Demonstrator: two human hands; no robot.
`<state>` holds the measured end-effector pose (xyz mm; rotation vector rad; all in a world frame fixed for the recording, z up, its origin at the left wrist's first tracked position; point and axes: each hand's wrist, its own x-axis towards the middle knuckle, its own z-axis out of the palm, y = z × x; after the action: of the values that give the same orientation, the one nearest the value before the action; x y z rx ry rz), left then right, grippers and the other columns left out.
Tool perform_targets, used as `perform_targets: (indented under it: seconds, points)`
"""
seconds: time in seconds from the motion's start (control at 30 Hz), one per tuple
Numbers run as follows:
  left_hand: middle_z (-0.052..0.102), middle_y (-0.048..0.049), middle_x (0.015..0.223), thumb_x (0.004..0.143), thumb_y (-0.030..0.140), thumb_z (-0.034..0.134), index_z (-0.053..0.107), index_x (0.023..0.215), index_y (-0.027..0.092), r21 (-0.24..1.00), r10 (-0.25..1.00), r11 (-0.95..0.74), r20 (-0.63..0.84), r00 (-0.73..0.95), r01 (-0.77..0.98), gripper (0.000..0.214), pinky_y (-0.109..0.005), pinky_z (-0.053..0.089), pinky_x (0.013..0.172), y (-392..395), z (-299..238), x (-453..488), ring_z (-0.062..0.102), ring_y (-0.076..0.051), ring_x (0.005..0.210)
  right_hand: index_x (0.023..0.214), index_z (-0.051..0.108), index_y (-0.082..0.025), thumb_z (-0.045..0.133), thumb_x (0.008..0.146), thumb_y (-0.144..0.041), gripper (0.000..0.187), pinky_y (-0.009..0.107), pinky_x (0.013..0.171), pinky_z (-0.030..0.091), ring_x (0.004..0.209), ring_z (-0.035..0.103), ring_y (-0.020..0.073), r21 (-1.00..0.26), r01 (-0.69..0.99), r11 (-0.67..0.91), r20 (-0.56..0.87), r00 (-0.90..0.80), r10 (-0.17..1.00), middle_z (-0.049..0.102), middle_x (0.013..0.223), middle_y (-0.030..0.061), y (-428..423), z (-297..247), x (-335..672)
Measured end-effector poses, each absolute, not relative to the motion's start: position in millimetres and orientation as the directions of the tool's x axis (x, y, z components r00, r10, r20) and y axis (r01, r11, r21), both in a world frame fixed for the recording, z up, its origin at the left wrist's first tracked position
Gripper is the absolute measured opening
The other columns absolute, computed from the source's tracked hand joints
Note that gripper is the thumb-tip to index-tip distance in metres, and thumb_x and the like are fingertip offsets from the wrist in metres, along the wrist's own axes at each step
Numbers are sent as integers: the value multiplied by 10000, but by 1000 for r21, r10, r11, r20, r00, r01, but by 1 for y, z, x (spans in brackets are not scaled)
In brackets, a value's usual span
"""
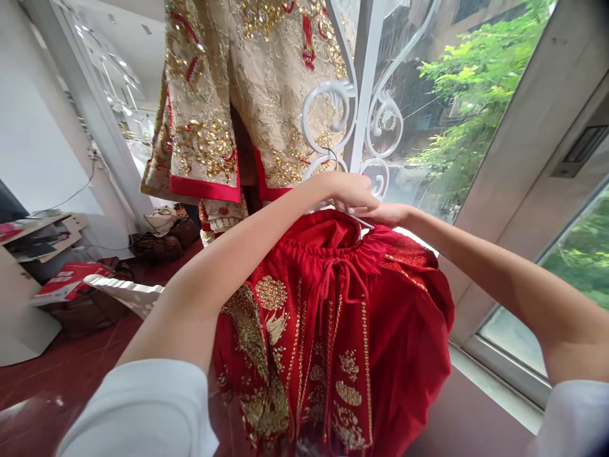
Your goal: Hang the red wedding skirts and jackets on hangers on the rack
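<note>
A red skirt (409, 330) with gold embroidery and a gathered, tied waistband hangs in front of me. Its waist is around a thin clothes hanger (360, 221), whose dark hook rises above my hands. My left hand (351, 190) is closed at the top of the hanger, just below the hook. Close beside and slightly lower, my right hand (387, 214) is closed at the hanger over the waist opening; its fingertips are partly hidden behind my left hand. Behind the skirt hangs a beige jacket (280, 82) with gold beading and red trim.
A white scrolled metal grille (362, 82) stands right behind my hands. Windows with an aluminium frame (504, 127) are on the right. To the left are brown bags (159, 247) on the red floor (95, 374), a white shelf unit (21, 304) and a pale slatted piece (126, 293).
</note>
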<state>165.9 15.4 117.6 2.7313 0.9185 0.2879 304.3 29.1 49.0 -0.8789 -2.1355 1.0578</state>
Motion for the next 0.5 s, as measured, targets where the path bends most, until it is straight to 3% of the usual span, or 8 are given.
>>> perform_targets:
  seconds: [0.07, 0.13, 0.23, 0.37, 0.43, 0.5]
  points:
    - [452, -7, 558, 562, 164, 603, 602, 579, 134, 406, 579, -732, -52, 813, 547, 34, -318, 381, 631, 30, 122, 168, 503, -175, 696, 853, 597, -150, 675, 681, -328, 260, 243, 713, 468, 810, 565, 145, -856, 273, 439, 224, -570, 791, 651, 815, 19, 32, 49, 308]
    - [418, 3, 532, 516, 128, 642, 596, 534, 135, 468, 565, -708, -75, 821, 530, 49, -315, 380, 608, 43, 123, 169, 492, -173, 674, 770, 597, -136, 709, 637, -321, 254, 217, 601, 439, 640, 530, 107, -872, 299, 387, 226, -455, 861, 616, 676, -5, 37, 46, 312]
    - [412, -2, 530, 451, 54, 675, 608, 508, 130, 483, 642, -663, -28, 767, 572, 116, -322, 389, 616, 53, 123, 170, 494, -198, 694, 654, 563, -141, 727, 608, -313, 242, 212, 493, 374, 493, 440, 75, -922, 272, 274, 182, -319, 930, 541, 531, -31, 42, 40, 314]
    - [493, -20, 587, 505, 104, 667, 658, 586, 132, 425, 708, -617, -67, 703, 662, 86, -304, 386, 667, 45, 122, 172, 505, -203, 740, 648, 556, -153, 726, 614, -324, 244, 231, 497, 383, 496, 466, 93, -954, 188, 235, 171, -304, 937, 545, 516, -16, 36, 38, 311]
    - [495, -12, 560, 510, 99, 662, 647, 559, 133, 379, 683, -678, 6, 730, 630, 61, -289, 372, 671, 37, 116, 171, 499, -188, 714, 645, 552, -152, 714, 629, -351, 257, 233, 487, 381, 477, 456, 92, -954, 188, 233, 180, -261, 949, 527, 498, -18, 30, 40, 310]
    - [486, -4, 539, 551, 87, 622, 630, 550, 134, 350, 622, -768, 208, 755, 536, 47, -280, 359, 667, 33, 106, 172, 483, -164, 665, 661, 550, -153, 679, 660, -408, 286, 231, 476, 385, 490, 478, 102, -953, 187, 237, 212, -143, 967, 531, 519, -6, 26, 43, 311]
